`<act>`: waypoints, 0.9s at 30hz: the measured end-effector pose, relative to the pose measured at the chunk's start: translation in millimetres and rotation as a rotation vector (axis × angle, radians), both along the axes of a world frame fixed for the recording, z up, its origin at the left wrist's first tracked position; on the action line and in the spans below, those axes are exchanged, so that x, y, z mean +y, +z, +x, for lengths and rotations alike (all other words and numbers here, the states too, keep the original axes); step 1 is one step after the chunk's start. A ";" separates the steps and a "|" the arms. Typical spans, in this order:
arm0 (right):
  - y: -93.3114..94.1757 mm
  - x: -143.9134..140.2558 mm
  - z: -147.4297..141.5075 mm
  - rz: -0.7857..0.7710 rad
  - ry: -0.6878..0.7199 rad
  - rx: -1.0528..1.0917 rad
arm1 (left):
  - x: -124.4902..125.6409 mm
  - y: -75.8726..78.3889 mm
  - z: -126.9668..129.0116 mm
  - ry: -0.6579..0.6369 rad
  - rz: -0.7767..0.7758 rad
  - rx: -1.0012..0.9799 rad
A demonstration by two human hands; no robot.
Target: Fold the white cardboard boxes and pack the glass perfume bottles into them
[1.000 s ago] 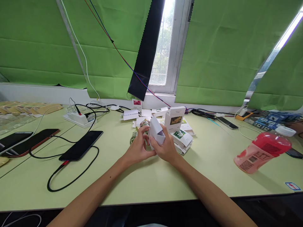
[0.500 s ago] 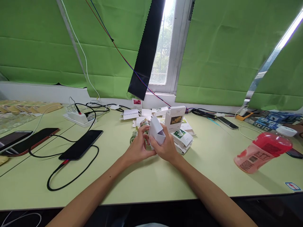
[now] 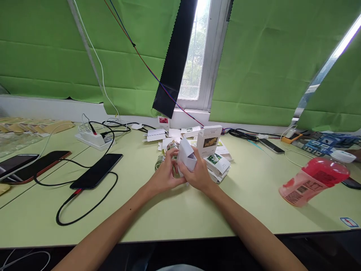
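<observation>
Between my two hands is a small white cardboard box (image 3: 186, 155), tilted, with a flap folded at its upper end. My left hand (image 3: 166, 171) grips its left side, and my right hand (image 3: 199, 171) wraps round its right side with the thumb across the front. Just behind the hands stand glass bottles (image 3: 159, 161) with shiny tops, partly hidden by my left fingers. A white box with a yellow flower picture (image 3: 208, 141) stands upright to the right. Below it lie stacked flat cartons, the top one (image 3: 217, 162) showing a white flower.
More flattened white cartons (image 3: 156, 134) lie toward the wall. A black phone (image 3: 97, 171) on a cable and a white power strip (image 3: 94, 141) are at the left. A pink bottle (image 3: 313, 182) stands at the right, near another phone (image 3: 271, 146) and a blue-patterned packet pile (image 3: 324, 145).
Both hands keep hold of the white box in nearly the same place. The view has shifted only slightly.
</observation>
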State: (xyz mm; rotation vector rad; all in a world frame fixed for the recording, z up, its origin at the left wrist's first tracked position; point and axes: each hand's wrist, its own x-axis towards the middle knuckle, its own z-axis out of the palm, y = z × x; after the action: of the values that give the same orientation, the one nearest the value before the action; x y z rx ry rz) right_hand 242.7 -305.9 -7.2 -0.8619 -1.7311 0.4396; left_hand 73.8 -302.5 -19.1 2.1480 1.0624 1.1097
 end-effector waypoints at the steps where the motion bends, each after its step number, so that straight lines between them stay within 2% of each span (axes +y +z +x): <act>1: -0.1 -0.2 0.0 0.000 0.001 0.000 | 0.1 0.0 -0.1 -0.003 0.006 -0.005; 9: 0.1 -0.7 -0.7 0.023 0.018 0.026 | -0.3 -0.5 -0.1 -0.004 0.046 -0.030; 18: -2.6 0.2 -1.4 0.028 0.005 0.015 | -4.4 3.2 2.2 0.000 0.025 -0.053; 27: -4.5 0.6 -2.1 0.009 0.029 0.019 | -3.0 -1.3 0.3 0.005 -0.016 -0.058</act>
State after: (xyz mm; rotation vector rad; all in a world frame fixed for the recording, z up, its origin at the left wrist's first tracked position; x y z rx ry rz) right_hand 240.6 -305.3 -11.7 -0.8247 -1.7283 0.4572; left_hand 74.1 -305.5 -20.4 2.0893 1.0476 1.1541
